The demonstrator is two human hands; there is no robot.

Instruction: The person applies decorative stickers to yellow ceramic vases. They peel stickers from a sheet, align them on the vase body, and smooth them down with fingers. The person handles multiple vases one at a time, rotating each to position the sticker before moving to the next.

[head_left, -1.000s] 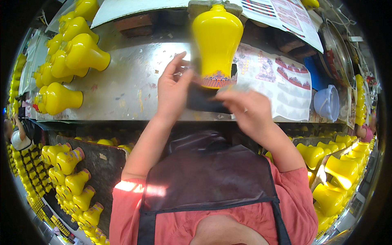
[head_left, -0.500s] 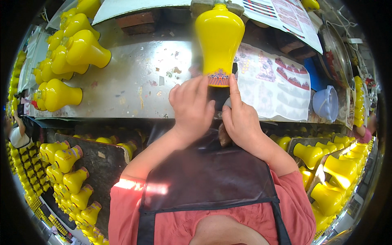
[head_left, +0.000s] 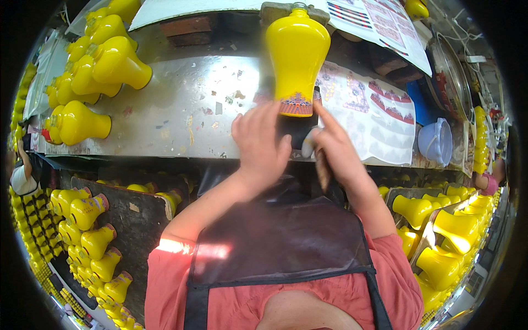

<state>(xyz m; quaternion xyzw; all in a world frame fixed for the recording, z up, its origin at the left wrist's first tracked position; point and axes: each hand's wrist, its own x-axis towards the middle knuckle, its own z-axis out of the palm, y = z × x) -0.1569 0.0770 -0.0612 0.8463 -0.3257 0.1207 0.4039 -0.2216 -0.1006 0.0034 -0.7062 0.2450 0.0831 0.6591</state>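
A glossy yellow vase point(head_left: 297, 52) lies on its side, neck pointing away from me, with a patterned blue-and-red band point(head_left: 297, 104) round its foot. My left hand point(head_left: 258, 137) has its fingers stretched out, the tips against the left side of the foot and the thumb apart. At the right of the foot, my right hand point(head_left: 338, 143) reaches its index finger toward the band's edge. Its other fingers are curled round a tool with a pale, rounded end point(head_left: 309, 143) and a brown part below; its exact kind is unclear. The fingertips are slightly blurred.
A worn block point(head_left: 269, 12) sits under the vase's neck on the metal table point(head_left: 165, 110). Printed decal sheets point(head_left: 385, 121) and a pale blue bucket point(head_left: 436, 141) are at the right. Yellow vases point(head_left: 82, 122) stand at left; more fill boards point(head_left: 143, 220) on both sides below.
My right hand has drawn back slightly to the right from the vase's foot, its fingers curling more, and the tool has swung right. My left hand stays nearly in place.
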